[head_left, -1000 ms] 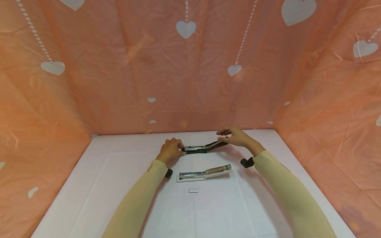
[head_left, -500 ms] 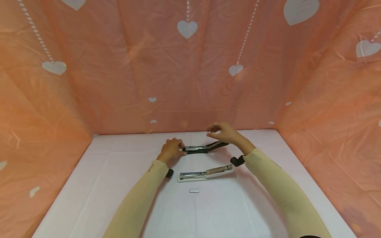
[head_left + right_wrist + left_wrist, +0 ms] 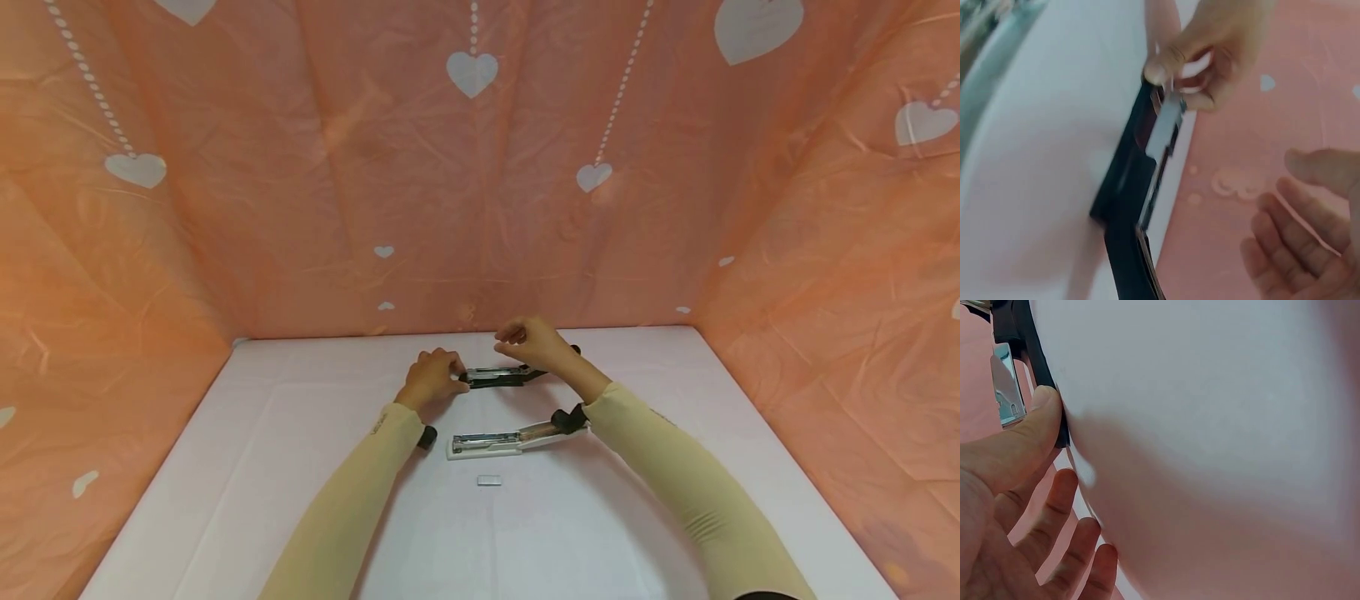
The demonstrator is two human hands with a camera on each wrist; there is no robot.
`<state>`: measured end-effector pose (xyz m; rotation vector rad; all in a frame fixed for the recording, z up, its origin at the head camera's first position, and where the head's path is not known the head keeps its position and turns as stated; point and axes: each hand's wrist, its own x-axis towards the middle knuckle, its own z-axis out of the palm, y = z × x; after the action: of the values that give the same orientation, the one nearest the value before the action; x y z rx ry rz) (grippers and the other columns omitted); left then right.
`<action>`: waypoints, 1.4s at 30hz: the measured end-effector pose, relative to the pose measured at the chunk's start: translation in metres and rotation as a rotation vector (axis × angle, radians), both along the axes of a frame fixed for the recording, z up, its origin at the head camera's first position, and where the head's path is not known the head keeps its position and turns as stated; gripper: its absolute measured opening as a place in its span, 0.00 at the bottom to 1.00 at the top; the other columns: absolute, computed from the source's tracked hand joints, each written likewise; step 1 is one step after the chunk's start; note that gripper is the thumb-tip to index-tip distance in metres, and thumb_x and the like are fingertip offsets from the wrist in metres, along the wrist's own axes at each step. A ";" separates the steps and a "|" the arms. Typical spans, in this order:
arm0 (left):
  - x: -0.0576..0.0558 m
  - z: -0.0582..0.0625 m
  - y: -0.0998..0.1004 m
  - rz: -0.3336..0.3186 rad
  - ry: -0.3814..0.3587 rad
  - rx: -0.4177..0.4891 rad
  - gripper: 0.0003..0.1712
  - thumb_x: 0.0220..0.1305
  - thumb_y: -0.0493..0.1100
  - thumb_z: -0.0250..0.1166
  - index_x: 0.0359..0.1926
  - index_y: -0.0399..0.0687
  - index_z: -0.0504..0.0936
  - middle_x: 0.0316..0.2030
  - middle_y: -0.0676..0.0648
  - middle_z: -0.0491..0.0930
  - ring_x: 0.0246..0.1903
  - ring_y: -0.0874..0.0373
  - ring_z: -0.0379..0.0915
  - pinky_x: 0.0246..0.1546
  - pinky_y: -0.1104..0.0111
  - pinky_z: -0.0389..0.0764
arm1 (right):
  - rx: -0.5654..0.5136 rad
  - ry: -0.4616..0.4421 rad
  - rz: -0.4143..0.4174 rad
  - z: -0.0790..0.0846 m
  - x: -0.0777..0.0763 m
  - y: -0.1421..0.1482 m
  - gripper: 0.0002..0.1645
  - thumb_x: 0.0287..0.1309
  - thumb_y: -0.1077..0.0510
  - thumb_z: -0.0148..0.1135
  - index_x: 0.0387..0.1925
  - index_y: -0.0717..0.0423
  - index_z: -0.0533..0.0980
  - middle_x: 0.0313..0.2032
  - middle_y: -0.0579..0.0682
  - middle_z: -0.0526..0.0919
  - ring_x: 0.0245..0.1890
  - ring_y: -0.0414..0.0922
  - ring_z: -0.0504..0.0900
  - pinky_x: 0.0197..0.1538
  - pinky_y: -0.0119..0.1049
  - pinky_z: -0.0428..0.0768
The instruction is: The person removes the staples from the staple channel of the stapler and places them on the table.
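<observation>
A black stapler (image 3: 497,381) lies opened out near the back of the table, its top arm swung away to the right and slanting up. My left hand (image 3: 431,379) pinches the left end of its base; in the left wrist view the thumb (image 3: 1044,415) presses on the black base beside the metal part. Above the stapler's hinge hovers my right hand (image 3: 538,346), thumb apart and fingers loosely bent, with nothing in it. The right wrist view shows this hand's fingers (image 3: 1291,250) off to the side of the black stapler (image 3: 1124,178).
Nearer me lies a white stapler (image 3: 483,451), also opened out, its right end partly covered by the right wrist's black camera (image 3: 570,419). In front of it sits a small strip of staples (image 3: 489,481). Orange curtains (image 3: 480,208) with hearts enclose the white table (image 3: 300,500).
My right hand has moved left from the raised end of the black stapler to above its hinge, letting go of that end. My left hand has kept its place.
</observation>
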<state>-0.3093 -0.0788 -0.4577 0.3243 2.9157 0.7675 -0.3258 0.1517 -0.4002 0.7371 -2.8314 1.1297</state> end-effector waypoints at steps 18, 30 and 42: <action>0.000 0.002 -0.001 -0.008 0.013 0.002 0.14 0.65 0.46 0.80 0.48 0.46 0.90 0.50 0.44 0.82 0.55 0.42 0.72 0.61 0.48 0.73 | 0.095 0.004 -0.089 -0.029 0.011 -0.031 0.08 0.64 0.59 0.76 0.42 0.59 0.88 0.42 0.54 0.89 0.46 0.51 0.85 0.54 0.46 0.82; -0.001 0.002 0.000 -0.018 0.011 -0.017 0.14 0.65 0.46 0.79 0.48 0.48 0.90 0.51 0.44 0.82 0.57 0.41 0.73 0.61 0.47 0.73 | 0.136 -0.007 -0.073 -0.041 0.008 -0.038 0.05 0.63 0.61 0.75 0.39 0.59 0.89 0.40 0.54 0.89 0.42 0.48 0.84 0.49 0.42 0.82; -0.003 -0.001 -0.001 -0.012 0.001 -0.005 0.13 0.65 0.46 0.79 0.47 0.48 0.90 0.52 0.44 0.82 0.57 0.41 0.72 0.62 0.48 0.73 | 0.154 -0.004 -0.059 -0.044 0.010 -0.042 0.04 0.61 0.64 0.76 0.37 0.61 0.89 0.38 0.54 0.90 0.43 0.49 0.84 0.51 0.41 0.82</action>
<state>-0.3124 -0.0793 -0.4587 0.3418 2.9129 0.7588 -0.3161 0.1092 -0.4442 0.6543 -2.9476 0.9140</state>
